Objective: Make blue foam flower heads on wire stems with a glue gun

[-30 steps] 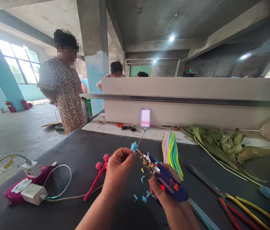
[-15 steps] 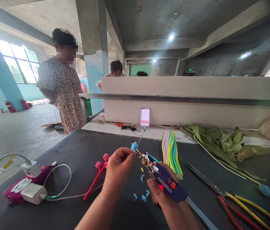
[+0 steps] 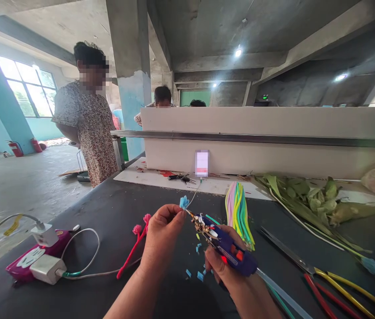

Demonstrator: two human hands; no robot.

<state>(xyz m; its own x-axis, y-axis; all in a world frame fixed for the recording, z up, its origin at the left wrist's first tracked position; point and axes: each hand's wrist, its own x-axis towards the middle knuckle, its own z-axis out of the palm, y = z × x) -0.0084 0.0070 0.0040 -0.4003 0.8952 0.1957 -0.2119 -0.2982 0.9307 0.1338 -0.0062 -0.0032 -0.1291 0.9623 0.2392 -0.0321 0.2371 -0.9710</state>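
Near the middle of the view, my left hand (image 3: 166,232) pinches a small light-blue flower piece (image 3: 184,202) between thumb and fingertips. My right hand (image 3: 225,261) is wrapped round a dark blue glue gun (image 3: 234,251) with an orange-red part. The gun's nozzle end, crusted with brown and white residue, points up-left and lies close beside the blue piece; contact is hard to tell. A clear glue stick (image 3: 282,294) runs out of its rear. Small blue scraps (image 3: 200,275) lie on the dark table below, between my hands.
Pink stem (image 3: 130,252) and purple power strip (image 3: 37,259) with white plugs lie left. Behind are a phone (image 3: 202,164) and coloured pipe cleaners (image 3: 239,212). Scissors (image 3: 303,266) and green leaves (image 3: 320,195) lie right. A person (image 3: 89,119) stands at left beyond the table.
The blue piece has shifted slightly left in my left fingers. The glue gun has moved slightly left with my right hand, its nozzle now just below the piece.
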